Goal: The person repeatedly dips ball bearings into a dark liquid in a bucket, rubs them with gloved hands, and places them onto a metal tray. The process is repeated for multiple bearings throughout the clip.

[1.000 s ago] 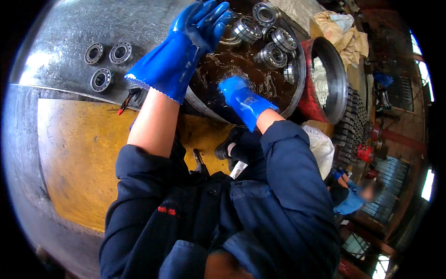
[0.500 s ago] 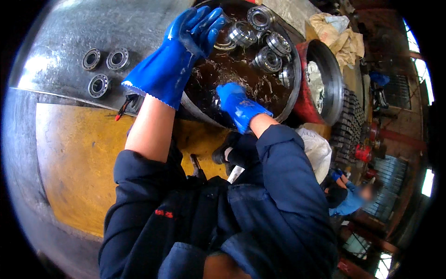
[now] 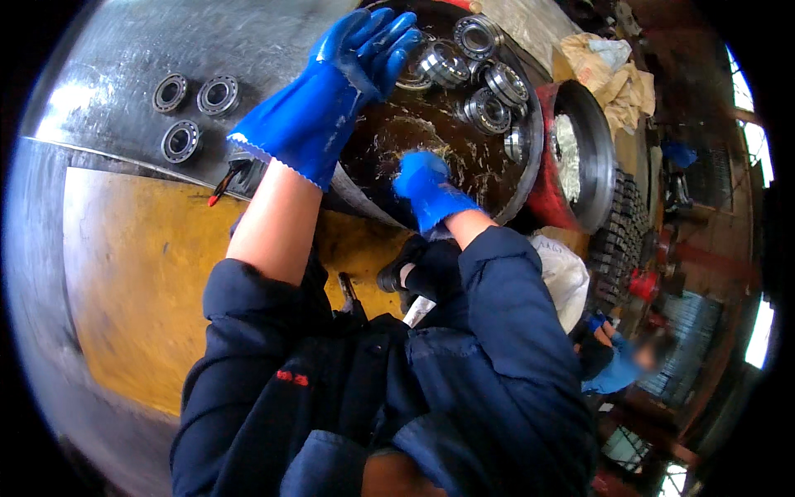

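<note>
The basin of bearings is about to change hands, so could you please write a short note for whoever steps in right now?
Left hand: blue glove, fingers spread, at the rim of the round basin, holding nothing visible.
Right hand: blue glove, dipped into the dark liquid; any grip is hidden.
Things: several bearings lie along the basin's far side; three bearings lie out on the metal surface to the left.
Done: three are out of the basin.
Left: those still in it.
</note>
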A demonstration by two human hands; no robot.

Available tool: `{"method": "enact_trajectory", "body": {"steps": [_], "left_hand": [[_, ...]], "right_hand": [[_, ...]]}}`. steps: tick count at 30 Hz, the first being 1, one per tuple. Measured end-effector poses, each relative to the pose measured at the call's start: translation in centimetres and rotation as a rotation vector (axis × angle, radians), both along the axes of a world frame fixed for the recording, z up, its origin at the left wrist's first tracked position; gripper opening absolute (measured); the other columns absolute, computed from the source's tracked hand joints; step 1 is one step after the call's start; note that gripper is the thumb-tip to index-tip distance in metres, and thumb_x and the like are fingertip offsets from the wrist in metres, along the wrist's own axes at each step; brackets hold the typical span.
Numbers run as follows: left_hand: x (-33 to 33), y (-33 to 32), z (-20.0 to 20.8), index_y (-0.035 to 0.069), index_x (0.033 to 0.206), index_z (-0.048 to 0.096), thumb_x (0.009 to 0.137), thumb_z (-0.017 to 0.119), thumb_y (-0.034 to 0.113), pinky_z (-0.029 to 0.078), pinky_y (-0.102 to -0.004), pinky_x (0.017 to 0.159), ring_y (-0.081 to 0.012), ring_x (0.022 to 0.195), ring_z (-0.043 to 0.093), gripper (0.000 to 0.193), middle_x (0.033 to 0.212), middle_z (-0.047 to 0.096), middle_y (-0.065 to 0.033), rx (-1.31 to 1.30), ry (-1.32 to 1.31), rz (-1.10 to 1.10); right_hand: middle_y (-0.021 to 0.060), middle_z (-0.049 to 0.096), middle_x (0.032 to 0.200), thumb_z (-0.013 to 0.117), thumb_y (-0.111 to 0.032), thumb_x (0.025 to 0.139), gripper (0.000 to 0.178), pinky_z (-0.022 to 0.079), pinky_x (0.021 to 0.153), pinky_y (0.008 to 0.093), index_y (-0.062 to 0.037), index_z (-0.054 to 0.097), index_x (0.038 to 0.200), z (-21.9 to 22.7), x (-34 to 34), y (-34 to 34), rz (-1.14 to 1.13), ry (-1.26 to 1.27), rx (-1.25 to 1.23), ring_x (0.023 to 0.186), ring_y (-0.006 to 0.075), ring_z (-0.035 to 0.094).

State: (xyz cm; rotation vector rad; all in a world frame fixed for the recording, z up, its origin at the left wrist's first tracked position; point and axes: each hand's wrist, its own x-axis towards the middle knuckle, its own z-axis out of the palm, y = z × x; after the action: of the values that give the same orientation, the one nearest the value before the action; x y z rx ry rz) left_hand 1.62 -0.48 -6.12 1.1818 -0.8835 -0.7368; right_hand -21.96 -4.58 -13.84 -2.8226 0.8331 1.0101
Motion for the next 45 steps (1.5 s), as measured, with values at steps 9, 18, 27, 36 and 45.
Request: {"method": "enact_trajectory", "body": {"steps": [9,18,27,36,45], "left_hand": [[-0.3,-0.1,2.0,0.01,0.15,0.05,0.112,0.025,0.039,0.058,-0.0357,0.095,-0.0291,0.133,0.059,0.054,0.15,0.056,-0.0135,-0.211,1.414,-0.304],[-1.5,0.3,2.7,0.011,0.152,0.047,0.111,0.028,0.031,0.038,-0.0359,0.12,-0.0219,0.144,0.048,0.05,0.157,0.05,-0.0068,-0.176,1.162,-0.267],[-2.0,1.8,5.4,0.012,0.154,0.044,0.112,0.023,0.032,0.034,-0.033,0.123,-0.02,0.146,0.045,0.052,0.158,0.049,-0.0055,-0.126,1.223,-0.136],[-2.0,0.7,4.6,0.012,0.155,0.043,0.112,0.022,0.034,0.033,-0.0337,0.123,-0.0187,0.147,0.044,0.053,0.158,0.048,-0.005,-0.137,1.277,-0.204],[-2.6,-0.4,5.4,0.012,0.155,0.043,0.112,0.021,0.034,0.033,-0.0339,0.123,-0.0186,0.147,0.043,0.053,0.159,0.048,-0.0049,-0.127,1.274,-0.225]], "right_hand": [[0.0141,0.076,0.113,0.073,-0.024,0.084,0.03,0.058,0.087,0.0482,-0.0129,0.079,0.112,0.2,0.9,-1.0,0.171,0.278,-0.052,0.103,0.0333,0.073],[0.025,0.073,0.109,0.073,-0.03,0.074,0.042,0.056,0.092,0.048,-0.0061,0.077,0.108,-1.7,-4.6,-3.5,-0.449,-0.16,0.01,0.103,0.0419,0.07],[0.0206,0.075,0.107,0.07,-0.027,0.081,0.036,0.057,0.09,0.0462,-0.0106,0.078,0.112,1.4,-2.3,-3.0,-0.173,-0.062,-0.027,0.106,0.0369,0.072],[0.0159,0.076,0.108,0.07,-0.026,0.082,0.029,0.058,0.086,0.0482,-0.0114,0.078,0.106,0.3,-3.0,-2.7,0.127,0.253,-0.05,0.104,0.0369,0.072],[0.0255,0.069,0.121,0.075,-0.032,0.075,0.05,0.054,0.097,0.0493,-0.0043,0.073,0.116,-1.6,-6.9,-5.6,-0.527,-0.152,0.144,0.112,0.0438,0.066]]}}
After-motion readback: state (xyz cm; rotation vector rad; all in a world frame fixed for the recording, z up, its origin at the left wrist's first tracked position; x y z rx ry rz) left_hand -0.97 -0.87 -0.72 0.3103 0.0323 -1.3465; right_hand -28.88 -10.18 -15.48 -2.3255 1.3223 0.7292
